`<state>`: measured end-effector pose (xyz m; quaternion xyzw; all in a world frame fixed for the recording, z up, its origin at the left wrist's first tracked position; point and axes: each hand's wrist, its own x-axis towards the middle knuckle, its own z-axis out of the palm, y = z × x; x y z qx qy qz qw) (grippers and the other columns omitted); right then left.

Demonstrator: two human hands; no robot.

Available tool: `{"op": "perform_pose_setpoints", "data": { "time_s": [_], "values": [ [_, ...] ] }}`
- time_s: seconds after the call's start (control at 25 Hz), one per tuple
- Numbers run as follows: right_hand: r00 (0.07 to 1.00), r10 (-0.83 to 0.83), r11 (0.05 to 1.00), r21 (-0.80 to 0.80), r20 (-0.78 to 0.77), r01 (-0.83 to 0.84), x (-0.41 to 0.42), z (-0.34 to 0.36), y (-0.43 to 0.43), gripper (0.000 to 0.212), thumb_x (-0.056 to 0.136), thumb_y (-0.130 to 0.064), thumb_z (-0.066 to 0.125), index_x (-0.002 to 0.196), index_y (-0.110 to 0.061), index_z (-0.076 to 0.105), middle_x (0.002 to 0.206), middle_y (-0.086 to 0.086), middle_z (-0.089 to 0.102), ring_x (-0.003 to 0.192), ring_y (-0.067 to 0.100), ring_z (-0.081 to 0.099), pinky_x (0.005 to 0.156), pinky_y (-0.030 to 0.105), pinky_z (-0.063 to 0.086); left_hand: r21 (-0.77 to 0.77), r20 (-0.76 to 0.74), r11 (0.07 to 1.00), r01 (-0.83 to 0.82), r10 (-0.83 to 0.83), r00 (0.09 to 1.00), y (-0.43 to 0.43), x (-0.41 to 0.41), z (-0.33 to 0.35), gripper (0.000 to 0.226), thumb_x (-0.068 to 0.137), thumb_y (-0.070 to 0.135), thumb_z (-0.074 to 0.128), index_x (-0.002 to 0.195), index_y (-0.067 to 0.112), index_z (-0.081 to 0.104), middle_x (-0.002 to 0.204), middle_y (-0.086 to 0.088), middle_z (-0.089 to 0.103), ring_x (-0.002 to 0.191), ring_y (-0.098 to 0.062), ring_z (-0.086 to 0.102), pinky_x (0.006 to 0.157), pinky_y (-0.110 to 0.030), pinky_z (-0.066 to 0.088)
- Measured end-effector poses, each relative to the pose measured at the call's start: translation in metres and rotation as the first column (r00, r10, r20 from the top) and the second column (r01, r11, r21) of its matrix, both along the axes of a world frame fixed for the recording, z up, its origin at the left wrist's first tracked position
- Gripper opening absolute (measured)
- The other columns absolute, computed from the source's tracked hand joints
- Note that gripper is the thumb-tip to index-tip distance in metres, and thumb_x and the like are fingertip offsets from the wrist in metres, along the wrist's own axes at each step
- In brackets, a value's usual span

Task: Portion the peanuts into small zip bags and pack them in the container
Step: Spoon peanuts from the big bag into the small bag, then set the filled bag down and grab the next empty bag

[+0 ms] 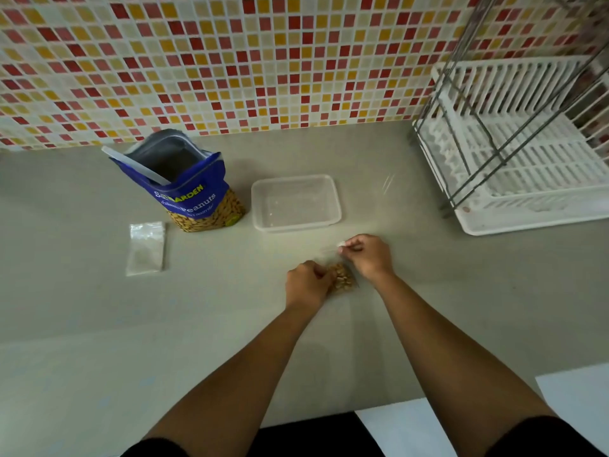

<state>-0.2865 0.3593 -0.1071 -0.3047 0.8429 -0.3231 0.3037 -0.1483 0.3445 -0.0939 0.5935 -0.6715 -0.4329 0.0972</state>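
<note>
A small clear zip bag (342, 278) with peanuts in it lies on the grey counter between my hands. My left hand (308, 283) grips its left side with curled fingers. My right hand (367, 255) pinches the bag's top edge at the upper right. Behind them stands a clear rectangular plastic container (329, 222) with nothing in it. Left of the container stands the opened blue peanut bag (194, 199), with a white scoop handle (138, 166) sticking out of its mouth. A stack of flat clear zip bags (146, 247) lies further left.
A white dish rack with a metal wire frame (514, 153) fills the right back corner. A mosaic tile wall (230, 61) runs along the back. The counter's front edge (379, 409) lies near my body, with white floor below it.
</note>
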Motion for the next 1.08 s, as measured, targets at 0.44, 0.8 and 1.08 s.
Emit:
{"op": "perform_pose_setpoints", "data": {
  "time_s": [0.44, 0.8, 1.08],
  "values": [
    [0.966, -0.028, 0.989, -0.149, -0.258, -0.011, 0.034, 0.047, -0.005, 0.013, 0.084, -0.020, 0.060, 0.090, -0.012, 0.068, 0.083, 0.006, 0.071, 0.078, 0.021, 0.065, 0.068, 0.020, 0.042, -0.123, -0.097, 0.992, -0.043, 0.031, 0.995, -0.024, 0.054, 0.015, 0.019, 0.089, 0.020, 0.056, 0.098, 0.008, 0.068, 0.093, -0.010, 0.071, 0.090, -0.025, 0.064, 0.074, -0.023, 0.046],
    [0.726, 0.557, 0.784, -0.032, -0.402, -0.620, 0.199, -0.014, -0.032, 0.047, 0.084, -0.032, 0.041, 0.114, -0.002, 0.061, 0.119, 0.019, 0.062, 0.112, 0.034, 0.059, 0.095, 0.040, 0.048, -0.258, -0.046, 0.904, -0.340, 0.340, 0.939, -0.098, 0.193, 0.026, 0.021, 0.088, 0.023, 0.060, 0.094, 0.005, 0.069, 0.089, -0.013, 0.071, 0.086, -0.028, 0.064, 0.070, -0.025, 0.043],
    [0.575, 0.620, 0.763, 0.240, -0.534, -0.600, 0.224, -0.032, -0.035, 0.068, 0.084, -0.053, 0.033, 0.129, -0.006, 0.054, 0.138, 0.012, 0.052, 0.127, 0.026, 0.050, 0.099, 0.045, 0.041, -0.172, 0.246, 0.893, -0.416, 0.448, 0.859, -0.157, 0.252, 0.005, 0.043, 0.086, 0.035, 0.061, 0.111, 0.001, 0.062, 0.113, -0.018, 0.064, 0.105, -0.034, 0.058, 0.085, -0.036, 0.046]
  ]
}}
